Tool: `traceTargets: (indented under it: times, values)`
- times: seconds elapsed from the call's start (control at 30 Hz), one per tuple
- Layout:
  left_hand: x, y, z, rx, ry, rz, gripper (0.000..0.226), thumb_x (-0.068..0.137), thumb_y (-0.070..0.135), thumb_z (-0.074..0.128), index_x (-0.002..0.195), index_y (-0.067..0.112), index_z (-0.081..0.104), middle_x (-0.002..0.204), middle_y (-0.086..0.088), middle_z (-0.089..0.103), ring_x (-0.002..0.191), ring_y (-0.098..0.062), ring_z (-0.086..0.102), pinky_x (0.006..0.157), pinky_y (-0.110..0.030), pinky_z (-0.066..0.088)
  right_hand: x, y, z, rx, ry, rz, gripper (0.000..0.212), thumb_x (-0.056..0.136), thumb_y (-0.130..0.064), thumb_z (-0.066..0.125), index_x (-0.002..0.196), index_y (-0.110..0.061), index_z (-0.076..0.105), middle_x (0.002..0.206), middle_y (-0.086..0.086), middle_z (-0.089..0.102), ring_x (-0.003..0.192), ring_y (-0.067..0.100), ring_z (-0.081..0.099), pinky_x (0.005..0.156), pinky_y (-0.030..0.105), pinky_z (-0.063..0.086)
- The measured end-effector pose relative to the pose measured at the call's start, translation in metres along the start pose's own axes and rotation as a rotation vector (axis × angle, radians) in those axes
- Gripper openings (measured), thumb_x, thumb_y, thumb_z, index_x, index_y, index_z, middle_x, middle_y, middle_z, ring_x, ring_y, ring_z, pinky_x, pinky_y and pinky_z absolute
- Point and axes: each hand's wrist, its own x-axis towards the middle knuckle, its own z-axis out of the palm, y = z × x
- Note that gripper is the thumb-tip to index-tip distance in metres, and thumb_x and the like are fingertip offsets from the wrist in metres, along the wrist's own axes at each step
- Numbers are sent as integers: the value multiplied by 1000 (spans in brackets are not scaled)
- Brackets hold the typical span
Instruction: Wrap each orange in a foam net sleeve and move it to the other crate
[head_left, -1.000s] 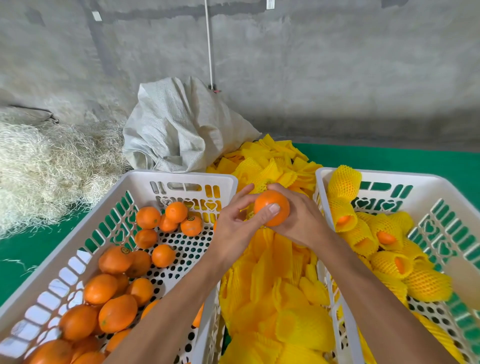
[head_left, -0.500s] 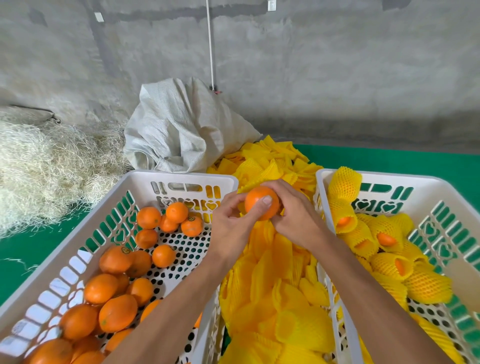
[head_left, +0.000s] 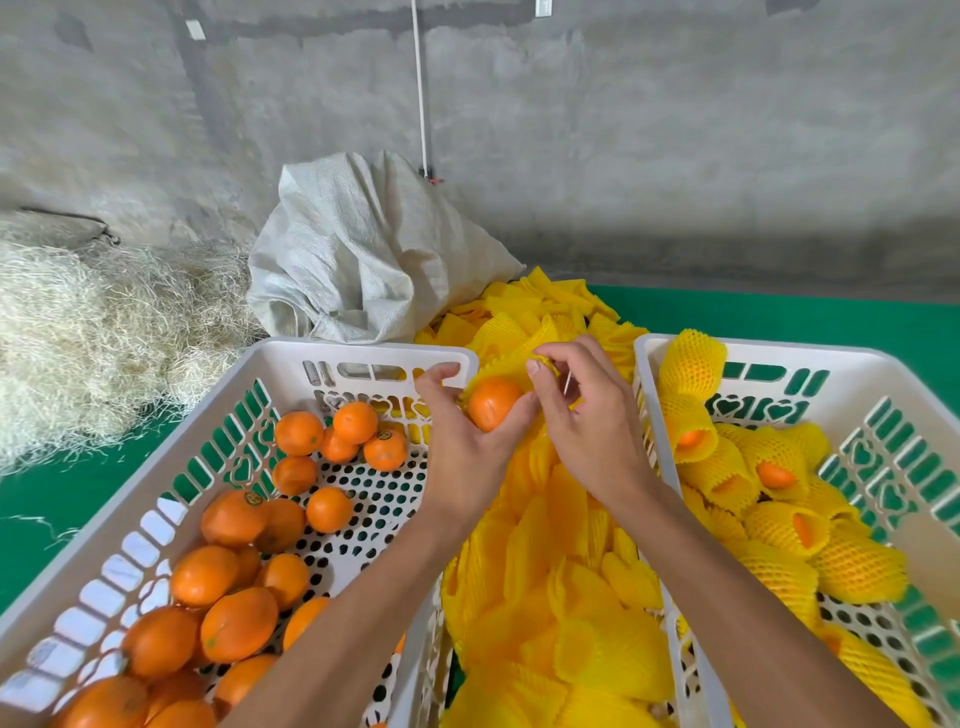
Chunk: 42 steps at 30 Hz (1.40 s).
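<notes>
My left hand (head_left: 462, 441) grips a bare orange (head_left: 492, 402) above the gap between the two crates. My right hand (head_left: 587, 415) pinches the edge of a yellow foam net sleeve (head_left: 506, 358) that lies over the top of that orange. The left white crate (head_left: 291, 358) holds several unwrapped oranges (head_left: 239, 623). The right white crate (head_left: 779, 358) holds several oranges wrapped in yellow net sleeves (head_left: 779, 525). A heap of loose yellow sleeves (head_left: 561, 597) fills the space between the crates.
A crumpled white woven sack (head_left: 363, 254) lies behind the left crate. A pile of pale straw-like fibre (head_left: 83, 338) sits at the far left on the green floor (head_left: 779, 317). A grey concrete wall (head_left: 623, 130) closes the back.
Both hands moved the orange lower and slightly left onto the sleeve heap. My right hand let go of the orange and took hold of a sleeve edge above it.
</notes>
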Motion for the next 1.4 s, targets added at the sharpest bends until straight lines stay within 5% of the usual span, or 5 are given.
traceTargets:
  times: [0.23,0.4,0.67,1.2,1.4]
  values:
    - [1,6,-11,-127,-349,-221,32,89,52,68,106,75,54,111,18,69,98,-7,68,73,-25,57,3,-2,1,421,-27,296,9,96,-21,72,102,-15,75,90,0,72,83,15,66,72,25,52]
    - [4,6,-10,-128,-281,-155,42,93,25,78,128,20,57,113,-9,68,89,-22,68,69,-35,58,3,2,-1,166,-7,147,17,99,-25,68,109,-12,74,98,-3,64,89,12,61,77,28,52]
    - [9,2,-8,-222,-34,-197,63,69,40,89,112,26,46,114,-21,64,85,-24,64,88,-55,60,-2,-2,2,-229,19,-388,17,102,-19,66,109,-5,73,96,8,64,87,22,65,73,32,54]
    - [13,-8,-8,-323,-150,-196,57,98,9,71,144,27,42,118,-11,75,110,-28,73,89,-39,63,-8,5,9,-414,-133,-53,22,96,-18,65,115,-6,67,106,9,68,81,26,69,60,25,41]
    - [14,-13,-5,-259,-8,-131,46,94,14,78,125,28,46,89,7,76,79,-15,73,72,-33,63,0,-6,3,-392,69,-339,19,93,-20,64,82,-6,67,72,3,58,57,19,52,49,32,45]
